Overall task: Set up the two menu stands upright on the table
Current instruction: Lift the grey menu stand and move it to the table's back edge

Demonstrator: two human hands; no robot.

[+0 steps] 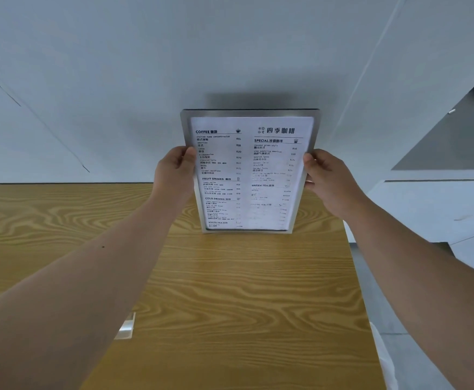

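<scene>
A menu stand point(248, 173), a clear frame holding a white printed drinks menu, is upright near the far edge of the wooden table point(230, 291), its printed face toward me. My left hand point(175, 168) grips its left edge and my right hand point(326, 178) grips its right edge, both about halfway up. The stand's bottom edge is at the tabletop; I cannot tell whether it rests there. A corner of a second clear stand point(126, 326) shows under my left forearm, which hides most of it.
A pale wall point(230, 52) rises right behind the table's far edge. The table's right edge runs down past my right forearm, with a grey floor point(393, 319) and a white counter point(441, 206) beyond it.
</scene>
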